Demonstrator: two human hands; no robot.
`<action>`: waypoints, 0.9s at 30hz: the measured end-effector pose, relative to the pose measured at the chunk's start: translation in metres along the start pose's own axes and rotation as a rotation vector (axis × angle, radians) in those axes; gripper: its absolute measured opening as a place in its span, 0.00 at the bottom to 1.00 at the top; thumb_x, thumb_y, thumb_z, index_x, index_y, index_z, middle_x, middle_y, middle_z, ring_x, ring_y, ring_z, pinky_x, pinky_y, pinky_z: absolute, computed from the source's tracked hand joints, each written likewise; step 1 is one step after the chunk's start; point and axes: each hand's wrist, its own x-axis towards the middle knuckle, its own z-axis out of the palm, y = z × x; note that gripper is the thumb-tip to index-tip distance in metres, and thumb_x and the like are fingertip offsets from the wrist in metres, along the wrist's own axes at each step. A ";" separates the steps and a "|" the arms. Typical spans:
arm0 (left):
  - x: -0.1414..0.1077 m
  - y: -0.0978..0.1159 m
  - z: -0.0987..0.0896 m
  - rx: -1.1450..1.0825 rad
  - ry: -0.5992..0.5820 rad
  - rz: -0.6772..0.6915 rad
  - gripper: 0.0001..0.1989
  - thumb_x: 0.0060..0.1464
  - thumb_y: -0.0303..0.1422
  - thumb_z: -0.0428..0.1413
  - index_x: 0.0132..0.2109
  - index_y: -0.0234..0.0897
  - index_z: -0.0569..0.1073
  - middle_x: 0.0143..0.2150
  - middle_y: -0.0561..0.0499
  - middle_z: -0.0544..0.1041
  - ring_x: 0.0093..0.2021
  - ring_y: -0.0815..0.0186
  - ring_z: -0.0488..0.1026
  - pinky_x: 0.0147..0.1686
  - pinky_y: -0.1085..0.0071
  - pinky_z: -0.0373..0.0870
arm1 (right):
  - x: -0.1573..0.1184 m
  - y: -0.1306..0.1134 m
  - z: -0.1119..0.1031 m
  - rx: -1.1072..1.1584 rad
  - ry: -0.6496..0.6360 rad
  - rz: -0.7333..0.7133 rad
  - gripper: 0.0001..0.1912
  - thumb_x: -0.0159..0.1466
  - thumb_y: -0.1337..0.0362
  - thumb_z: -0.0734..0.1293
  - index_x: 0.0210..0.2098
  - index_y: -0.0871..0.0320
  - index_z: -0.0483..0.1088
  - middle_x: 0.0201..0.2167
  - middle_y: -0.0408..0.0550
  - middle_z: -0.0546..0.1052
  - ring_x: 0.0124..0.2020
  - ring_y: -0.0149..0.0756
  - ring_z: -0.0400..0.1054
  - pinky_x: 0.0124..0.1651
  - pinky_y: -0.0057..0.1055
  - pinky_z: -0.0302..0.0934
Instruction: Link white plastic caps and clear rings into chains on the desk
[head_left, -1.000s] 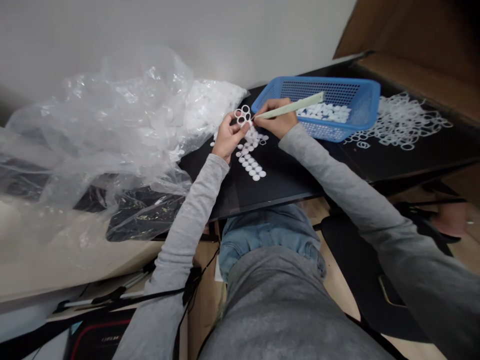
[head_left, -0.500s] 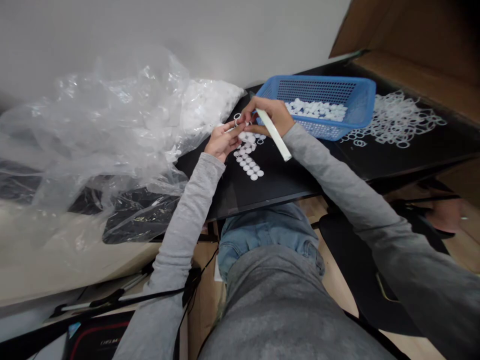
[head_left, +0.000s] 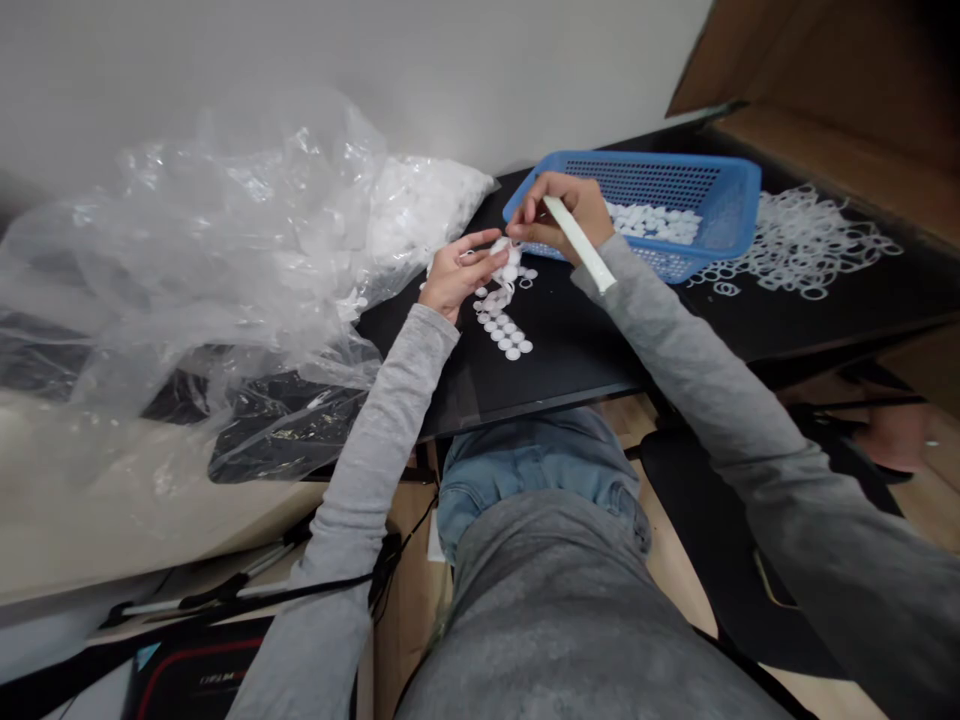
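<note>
Over the black table, my right hand is closed around a long, flat, pale stick that slants down toward my sleeve. Its thumb and forefinger point at my left hand. Between the left thumb and fingers there seems to be a small white round piece, partly hidden. Below the hands lie white round discs in short rows, and nearer the fingers several more lie loosely. A thin white ring rests beside them.
Behind my right hand stands a blue basket holding white pieces. Right of it is a heap of white rings. A big clear plastic bag with white pieces covers the left side. A cardboard box rises at far right.
My hands have drawn apart. The right hand has moved right and slightly up with the pale stick, while the left hand stays near the discs.
</note>
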 end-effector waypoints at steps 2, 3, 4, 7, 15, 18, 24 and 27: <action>-0.001 0.001 0.002 0.007 0.014 0.016 0.16 0.50 0.29 0.64 0.47 0.37 0.74 0.38 0.48 0.79 0.48 0.59 0.77 0.48 0.59 0.74 | 0.000 -0.003 0.002 0.025 0.021 -0.013 0.19 0.49 0.50 0.77 0.24 0.50 0.65 0.29 0.43 0.77 0.33 0.32 0.70 0.44 0.33 0.65; -0.002 0.001 0.002 0.010 0.016 0.022 0.17 0.49 0.29 0.65 0.47 0.37 0.74 0.38 0.48 0.79 0.48 0.58 0.77 0.48 0.58 0.74 | 0.000 -0.003 0.002 0.034 0.031 -0.016 0.19 0.49 0.51 0.77 0.24 0.50 0.65 0.29 0.44 0.76 0.33 0.32 0.70 0.44 0.34 0.65; -0.002 0.001 0.003 0.013 0.016 0.025 0.17 0.48 0.29 0.65 0.47 0.37 0.74 0.38 0.48 0.80 0.48 0.57 0.77 0.48 0.58 0.74 | 0.001 -0.003 0.001 0.035 0.051 -0.019 0.19 0.48 0.52 0.77 0.24 0.50 0.64 0.29 0.44 0.76 0.33 0.33 0.70 0.44 0.34 0.65; -0.002 -0.002 0.003 0.031 0.014 0.014 0.18 0.45 0.28 0.67 0.45 0.36 0.75 0.37 0.47 0.80 0.48 0.57 0.78 0.49 0.59 0.74 | 0.005 0.000 -0.008 -0.011 0.214 -0.053 0.18 0.51 0.54 0.76 0.23 0.49 0.62 0.31 0.44 0.77 0.35 0.34 0.69 0.46 0.34 0.64; 0.001 -0.003 0.003 -0.015 0.110 -0.014 0.09 0.52 0.31 0.63 0.41 0.35 0.75 0.38 0.48 0.80 0.46 0.64 0.77 0.50 0.66 0.73 | 0.013 0.009 -0.037 -0.260 0.451 -0.059 0.16 0.57 0.58 0.72 0.24 0.49 0.59 0.37 0.46 0.77 0.41 0.35 0.69 0.45 0.29 0.61; 0.002 -0.004 0.002 -0.016 0.159 -0.022 0.08 0.54 0.31 0.61 0.41 0.35 0.74 0.37 0.49 0.80 0.44 0.66 0.77 0.49 0.68 0.73 | 0.015 0.000 -0.022 -0.085 0.400 0.040 0.15 0.70 0.52 0.56 0.33 0.51 0.66 0.32 0.46 0.77 0.31 0.32 0.67 0.36 0.28 0.59; 0.005 -0.008 -0.001 0.003 0.154 -0.024 0.11 0.53 0.37 0.63 0.39 0.36 0.73 0.36 0.48 0.78 0.43 0.64 0.77 0.48 0.65 0.74 | 0.012 -0.015 0.006 0.347 0.202 0.226 0.20 0.73 0.61 0.42 0.32 0.52 0.58 0.23 0.39 0.70 0.19 0.28 0.60 0.22 0.26 0.49; 0.006 -0.008 -0.001 -0.001 0.161 -0.023 0.11 0.52 0.37 0.63 0.39 0.36 0.73 0.36 0.48 0.78 0.42 0.65 0.77 0.47 0.66 0.74 | 0.007 -0.009 0.008 0.265 0.140 0.154 0.20 0.71 0.66 0.52 0.24 0.55 0.62 0.20 0.40 0.70 0.18 0.26 0.59 0.22 0.26 0.51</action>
